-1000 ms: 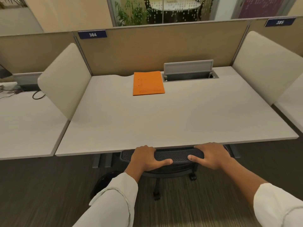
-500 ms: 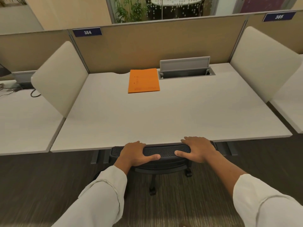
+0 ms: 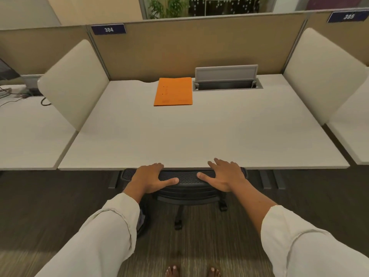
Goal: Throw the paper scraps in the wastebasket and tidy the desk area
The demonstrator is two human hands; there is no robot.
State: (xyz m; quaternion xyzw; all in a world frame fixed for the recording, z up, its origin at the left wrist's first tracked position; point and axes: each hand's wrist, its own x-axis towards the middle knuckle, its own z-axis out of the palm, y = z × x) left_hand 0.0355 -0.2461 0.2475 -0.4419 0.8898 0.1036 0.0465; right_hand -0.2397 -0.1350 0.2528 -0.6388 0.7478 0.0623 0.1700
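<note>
Desk (image 3: 199, 136): a large pale grey top, wide from left to right, between two cream side screens, with a tan partition (image 3: 199, 47) behind it that carries a blue plate "384".
Chair (image 3: 187, 177): a black office chair pushed under the front edge of the desk; only the mesh top of its back, part of its frame and some wheels show. The top of the back runs left to right, along the desk edge.
Folder (image 3: 173, 91): an orange flat folder, rectangular, lying flat at the back of the desk, near the middle. Its long axis goes from the front of the desk to the back, almost square to the desk edge. It is just beside the cable box, on the left of it.
Cable box (image 3: 227, 84): a grey opening sunk in the desk at the back, its lid standing up. The inside is dark; I cannot tell what is in it.
Left hand (image 3: 148, 179): it rests on the top of the chair back, the fingers bent over the far side, the thumb stretched along the mesh to the right.
Right hand (image 3: 224, 175): it lies on the chair back with the fingers spread and rather straight, the tips over the desk edge, the thumb pointing left.
Sleeves: both arms wear loose pale sleeves.
Feet (image 3: 192, 271): bare toes on the striped carpet at the bottom.
</note>
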